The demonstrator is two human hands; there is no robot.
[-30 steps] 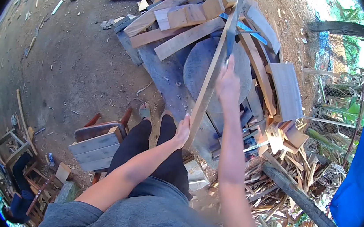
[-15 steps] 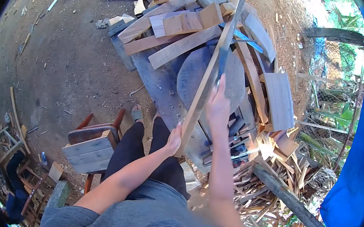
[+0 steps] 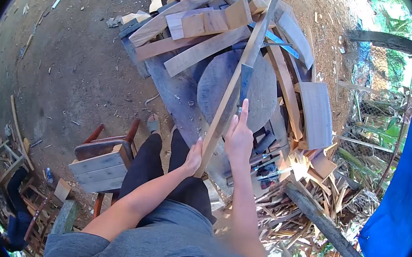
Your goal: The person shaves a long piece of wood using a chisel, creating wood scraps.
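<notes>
A long, narrow strip of wood (image 3: 225, 100) slants upward from near my knees, over a round wooden slab (image 3: 262, 94), to the top of the view. My left hand (image 3: 193, 157) is closed on its lower end from the left side; the thumb is partly hidden. My right hand (image 3: 239, 139) grips a dark, flat-bladed hand tool (image 3: 246, 77), its index finger stretched along the handle. The blade widens away from my hand and lies against or just over the strip's right side. Its exact kind is not clear.
Wooden boards and offcuts (image 3: 212, 24) pile up beyond the slab. A blue strip (image 3: 280, 42) lies among them. A wooden stool (image 3: 99, 167) stands at my left. Wood scraps (image 3: 303, 204) lie at the right, near a concrete-like beam (image 3: 330, 237) and a blue tarp (image 3: 393, 213).
My right hand has moved down toward me with the tool, whose blade now shows more sharply. My left hand and the strip have shifted only slightly.
</notes>
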